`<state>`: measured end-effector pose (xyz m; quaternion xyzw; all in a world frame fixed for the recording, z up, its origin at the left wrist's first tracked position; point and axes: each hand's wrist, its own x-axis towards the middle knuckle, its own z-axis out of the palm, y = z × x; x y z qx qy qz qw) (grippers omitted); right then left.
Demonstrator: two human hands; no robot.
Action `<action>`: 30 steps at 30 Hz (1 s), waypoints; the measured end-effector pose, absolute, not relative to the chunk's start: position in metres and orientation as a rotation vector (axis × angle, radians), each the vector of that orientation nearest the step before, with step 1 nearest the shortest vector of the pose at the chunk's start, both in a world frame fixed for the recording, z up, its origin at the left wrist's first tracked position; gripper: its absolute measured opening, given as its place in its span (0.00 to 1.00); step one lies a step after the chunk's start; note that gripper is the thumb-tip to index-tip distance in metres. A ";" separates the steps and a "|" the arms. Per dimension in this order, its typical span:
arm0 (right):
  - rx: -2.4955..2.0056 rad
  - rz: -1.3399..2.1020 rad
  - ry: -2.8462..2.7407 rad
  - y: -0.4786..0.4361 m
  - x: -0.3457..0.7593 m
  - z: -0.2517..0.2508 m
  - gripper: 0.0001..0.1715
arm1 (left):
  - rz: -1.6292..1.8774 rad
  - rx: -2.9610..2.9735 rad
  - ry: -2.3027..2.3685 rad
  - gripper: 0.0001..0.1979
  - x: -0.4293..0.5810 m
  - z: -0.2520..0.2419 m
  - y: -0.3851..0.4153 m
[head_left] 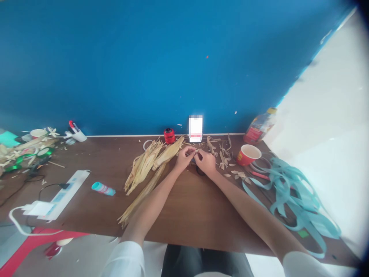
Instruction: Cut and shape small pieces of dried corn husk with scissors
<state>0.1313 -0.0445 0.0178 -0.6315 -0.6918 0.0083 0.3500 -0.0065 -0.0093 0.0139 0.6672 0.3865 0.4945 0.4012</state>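
Note:
My left hand point(186, 157) and my right hand point(205, 159) meet over the far middle of the table, fingertips pinched together. Between them is something small and pale that I cannot make out. Dried corn husks point(144, 169) lie in a bundle just left of my left hand, one long strip running under my left forearm. Behind my hands a phone point(195, 129) with a bright screen leans on the wall. Torn husk scraps point(223, 156) are scattered to the right of my right hand. A dark round thing, partly hidden, sits below my right hand.
On the brown table point(184, 215) are a red spool point(169, 135), a paper cup point(248, 154), a bottle point(261, 125), tangled teal ribbon point(300, 196), a blue roll point(103, 188) and a power strip point(67, 194) with cables. Craft scraps point(25, 152) and a white pen holder point(78, 135) stand at left.

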 end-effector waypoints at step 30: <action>-1.645 0.008 -1.816 -0.045 0.131 0.021 0.13 | 1.237 1.711 0.963 0.10 -0.006 0.014 -0.008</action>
